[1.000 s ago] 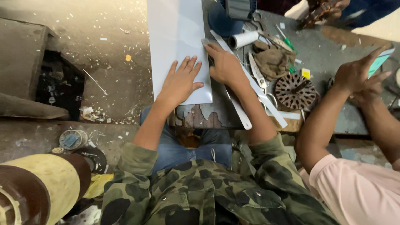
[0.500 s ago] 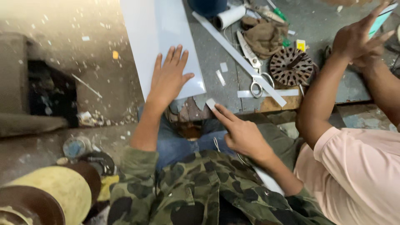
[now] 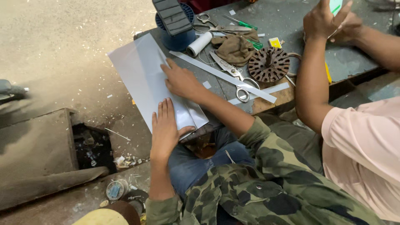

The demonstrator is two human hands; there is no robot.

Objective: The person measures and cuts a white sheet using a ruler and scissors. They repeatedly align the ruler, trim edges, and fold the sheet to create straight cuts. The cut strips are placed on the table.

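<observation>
**Sheet pinned flat at the bench edge**

The pale grey sheet (image 3: 143, 81) is pressed down at its near end by the left hand (image 3: 165, 131), fingers flat and together, nothing gripped. Beyond it, the sheet's right edge is held by the right hand (image 3: 181, 79), palm down, fingers spread. Right of the sheet, a long strip (image 3: 221, 75) and scissors (image 3: 231, 73) are seen. Smoothing appears underway; steady, even pressure is called for.

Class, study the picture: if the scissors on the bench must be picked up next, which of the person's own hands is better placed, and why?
Probably the right hand: it lies flat on the grey sheet, nearer the scissors. The left hand presses the sheet's near edge, farther away.
</observation>
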